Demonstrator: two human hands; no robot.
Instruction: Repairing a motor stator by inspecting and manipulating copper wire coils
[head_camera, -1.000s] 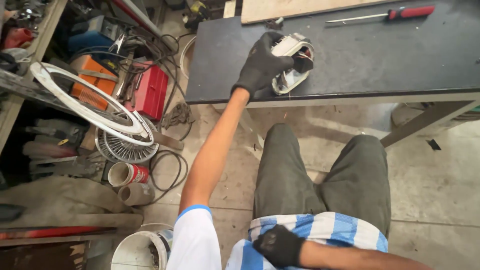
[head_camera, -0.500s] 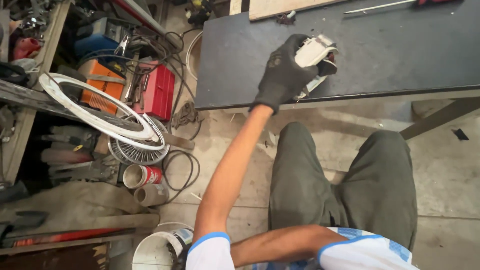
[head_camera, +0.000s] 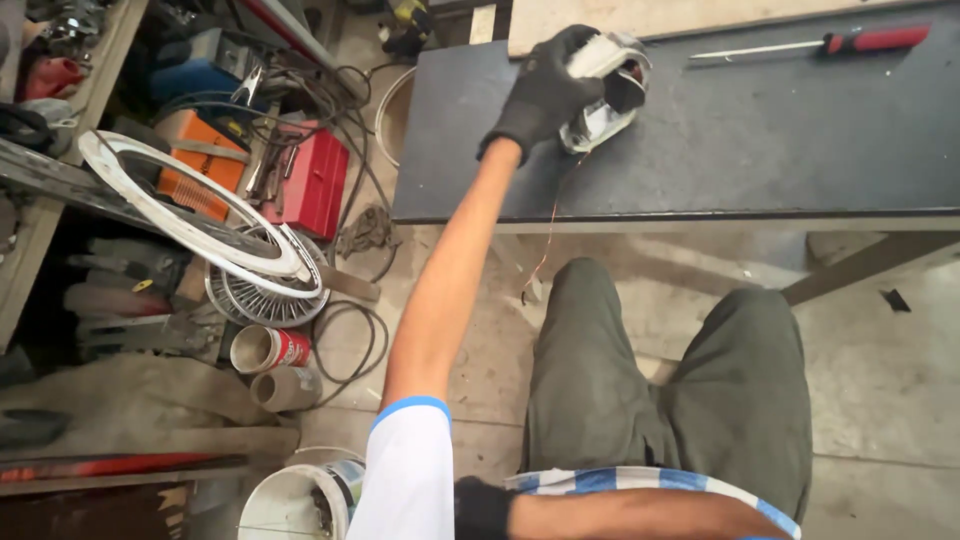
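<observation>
1. Since the earlier frame the left hand (head_camera: 545, 95) has carried the white-and-silver metal part (head_camera: 608, 88) further onto the dark worktop (head_camera: 760, 140).
2. The part sits on the worktop under the gloved fingers, which are clamped over its top; its shiny lower end pokes out to the right of the palm.
3. A thin orange wire (head_camera: 548, 235) dangles off the worktop's edge.
4. A red-handled screwdriver (head_camera: 820, 44) lies well apart.
5. The right hand (head_camera: 485, 508), gloved, rests low by the shirt; its grip cannot be made out.

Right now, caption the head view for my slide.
Gloved left hand grips a white motor part on the dark workbench; screwdriver nearby.
</observation>
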